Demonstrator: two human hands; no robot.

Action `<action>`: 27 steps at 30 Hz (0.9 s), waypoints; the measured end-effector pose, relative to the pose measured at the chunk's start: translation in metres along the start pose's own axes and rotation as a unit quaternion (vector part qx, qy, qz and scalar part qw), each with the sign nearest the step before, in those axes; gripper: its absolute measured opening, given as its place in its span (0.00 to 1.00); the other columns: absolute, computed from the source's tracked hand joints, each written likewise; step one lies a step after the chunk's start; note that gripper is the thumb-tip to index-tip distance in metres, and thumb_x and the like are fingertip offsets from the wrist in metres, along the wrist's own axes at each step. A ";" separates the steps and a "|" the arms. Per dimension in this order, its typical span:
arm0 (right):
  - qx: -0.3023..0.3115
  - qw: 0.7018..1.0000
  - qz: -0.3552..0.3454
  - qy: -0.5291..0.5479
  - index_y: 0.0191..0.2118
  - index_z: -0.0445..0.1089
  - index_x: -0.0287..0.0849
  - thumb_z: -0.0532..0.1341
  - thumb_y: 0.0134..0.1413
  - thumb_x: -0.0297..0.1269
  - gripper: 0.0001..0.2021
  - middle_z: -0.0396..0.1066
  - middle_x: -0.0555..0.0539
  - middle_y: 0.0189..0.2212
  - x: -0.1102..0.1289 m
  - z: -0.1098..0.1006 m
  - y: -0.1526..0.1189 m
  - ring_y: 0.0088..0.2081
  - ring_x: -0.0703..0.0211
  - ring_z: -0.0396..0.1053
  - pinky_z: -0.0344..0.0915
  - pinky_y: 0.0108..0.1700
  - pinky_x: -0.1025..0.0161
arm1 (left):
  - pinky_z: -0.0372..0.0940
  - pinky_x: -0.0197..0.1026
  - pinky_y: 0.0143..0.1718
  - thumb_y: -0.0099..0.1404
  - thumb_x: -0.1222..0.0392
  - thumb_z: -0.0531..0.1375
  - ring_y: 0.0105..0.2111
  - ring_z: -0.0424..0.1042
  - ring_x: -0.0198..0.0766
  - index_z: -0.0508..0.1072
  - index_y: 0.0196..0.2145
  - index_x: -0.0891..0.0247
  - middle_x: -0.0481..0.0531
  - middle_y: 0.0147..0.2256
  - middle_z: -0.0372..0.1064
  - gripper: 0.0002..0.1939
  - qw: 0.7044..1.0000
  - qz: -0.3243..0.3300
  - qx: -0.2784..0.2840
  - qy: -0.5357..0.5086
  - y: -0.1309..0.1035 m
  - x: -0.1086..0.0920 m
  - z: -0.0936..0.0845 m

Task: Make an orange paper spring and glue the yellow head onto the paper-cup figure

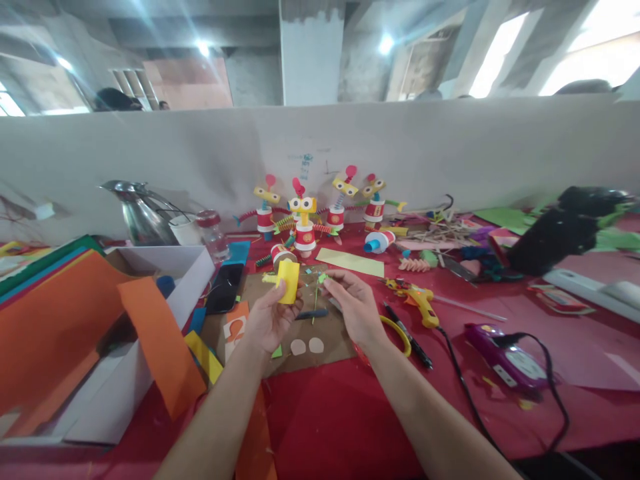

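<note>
My left hand (274,319) grips a yellow paper piece (289,281) that looks rolled or folded, holding it above a brown board (300,360). A small green paper scrap (323,277) is pinched between the fingertips of my right hand (353,300), with a thin green strip (315,303) hanging close by. Two pale paper discs (316,345) lie on the board below my hands. Near my left wrist rests an orange sheet with cut-outs (235,328). A dark slim tool (313,314) lies on the board between my hands.
Several paper-cup figures (305,233) stand against the white partition. To the right are a yellow glue gun (423,303), a black pen (410,337), yellow-handled scissors (400,333) and a purple power socket (510,360) with its cable. A white box (197,267) holds coloured sheets at left.
</note>
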State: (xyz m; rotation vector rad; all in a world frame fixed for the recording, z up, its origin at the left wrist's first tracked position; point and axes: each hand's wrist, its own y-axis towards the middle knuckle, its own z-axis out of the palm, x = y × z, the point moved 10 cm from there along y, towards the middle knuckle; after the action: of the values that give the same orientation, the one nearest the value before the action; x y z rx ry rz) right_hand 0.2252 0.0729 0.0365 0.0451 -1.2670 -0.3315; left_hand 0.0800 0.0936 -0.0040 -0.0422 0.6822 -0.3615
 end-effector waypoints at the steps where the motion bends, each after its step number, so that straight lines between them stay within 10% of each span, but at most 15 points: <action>1: -0.015 1.000 -0.013 -0.012 0.37 0.74 0.44 0.67 0.46 0.43 0.12 0.72 0.52 0.28 0.003 -0.007 0.003 0.29 0.65 0.66 0.65 0.35 0.65 | 0.67 0.33 0.30 0.55 0.69 0.64 0.29 0.70 0.33 0.72 0.37 0.69 0.54 0.31 0.72 0.10 0.999 0.029 -0.019 0.019 0.001 -0.005 -0.005; 5: -0.081 0.993 -0.048 -0.076 0.40 0.75 0.42 0.66 0.47 0.44 0.15 0.72 0.51 0.29 0.011 -0.034 0.013 0.28 0.66 0.63 0.62 0.33 0.66 | 0.67 0.34 0.31 0.53 0.74 0.63 0.31 0.71 0.34 0.71 0.33 0.68 0.53 0.32 0.71 0.09 0.995 0.078 -0.041 0.037 0.003 -0.020 -0.012; 15: -0.134 0.955 -0.102 -0.243 0.46 0.74 0.40 0.63 0.48 0.43 0.19 0.74 0.44 0.37 0.006 -0.068 0.034 0.34 0.58 0.69 0.65 0.41 0.59 | 0.67 0.33 0.29 0.64 0.64 0.55 0.31 0.70 0.33 0.71 0.45 0.68 0.61 0.39 0.70 0.12 0.992 -0.041 0.051 -0.111 0.001 -0.011 0.001; 21: -0.126 0.865 -0.064 -0.481 0.44 0.74 0.41 0.59 0.47 0.35 0.16 0.69 0.40 0.42 0.003 -0.078 0.039 0.32 0.56 0.69 0.65 0.41 0.56 | 0.62 0.32 0.28 0.48 0.63 0.69 0.29 0.68 0.32 0.74 0.35 0.67 0.52 0.32 0.71 0.15 0.977 0.076 -0.070 0.187 0.015 -0.033 -0.039; 27: -0.119 0.894 -0.122 -0.414 0.38 0.70 0.43 0.51 0.59 0.41 0.12 0.72 0.48 0.26 0.023 -0.051 0.018 0.28 0.57 0.69 0.61 0.34 0.63 | 0.57 0.34 0.29 0.42 0.53 0.71 0.27 0.64 0.32 0.74 0.35 0.65 0.47 0.28 0.69 0.23 0.903 0.158 -0.143 0.372 0.023 -0.061 -0.068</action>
State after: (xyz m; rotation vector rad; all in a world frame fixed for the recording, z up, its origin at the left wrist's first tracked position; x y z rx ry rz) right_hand 0.2832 0.0756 0.0465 -0.1667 -2.0631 -0.7753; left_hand 0.0007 0.1413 -0.0234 -0.0726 1.4788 0.0602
